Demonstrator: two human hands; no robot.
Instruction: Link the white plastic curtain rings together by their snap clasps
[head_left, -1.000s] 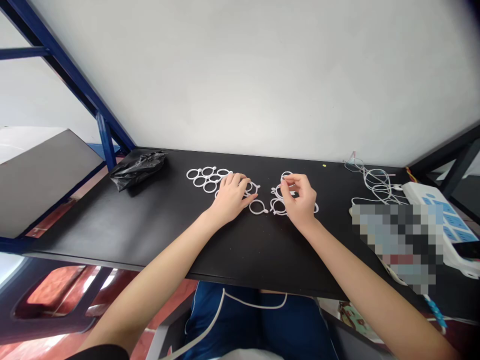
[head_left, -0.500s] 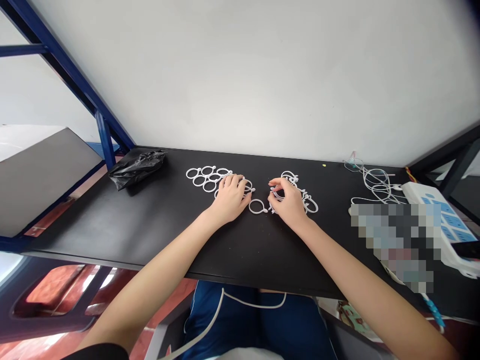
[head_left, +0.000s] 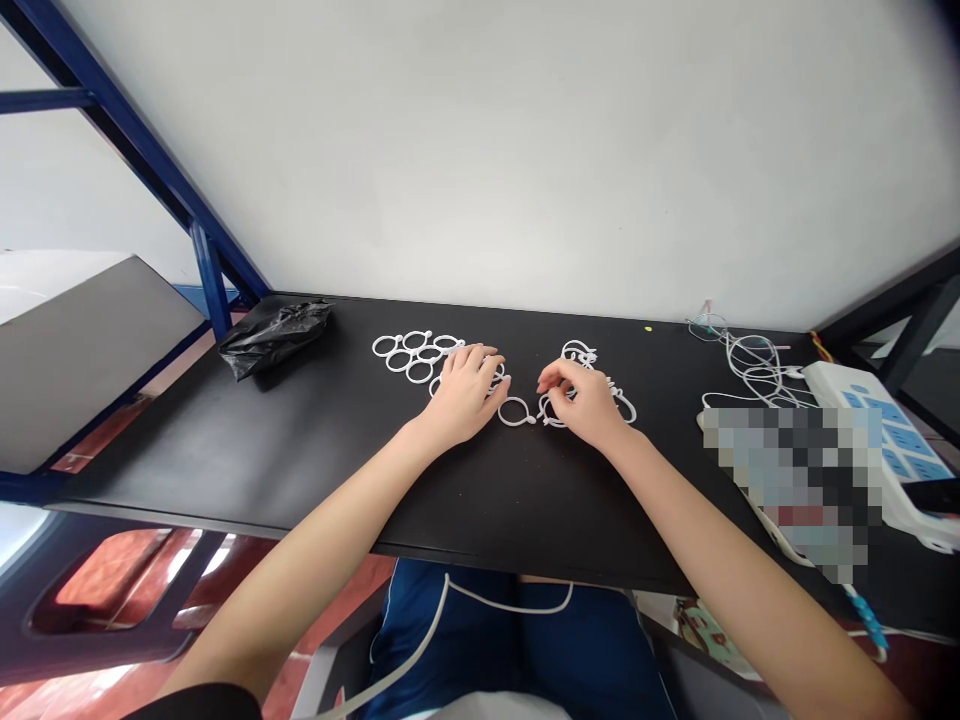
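Observation:
Palm down, my left hand (head_left: 466, 395) lies over a group of white plastic rings (head_left: 420, 371), its fingers stretched out and slightly apart. Each visible ring has a small knob or eyelet on its rim. My right hand (head_left: 581, 398) is over a jumbled pile of similar white rings (head_left: 577, 352), its fingers bent and the thumb drawn in towards the index finger. Whatever is between those fingertips is hidden. One loose white ring (head_left: 514, 411) lies flat on the black table (head_left: 315, 430) between both hands. Some rings are partly covered by each hand.
A crumpled black plastic bag (head_left: 276, 340) lies at the left. To the right are tangled white cables (head_left: 754, 365), a white power strip (head_left: 889, 430) with blue sockets and a blurred-out object (head_left: 787, 490). A pale wall (head_left: 510, 160) rises behind the table.
My right hand's thumb and fingers have drawn closer together, uncovering more of the rings at the pile's near-left side. My left hand has shifted very slightly to the right.

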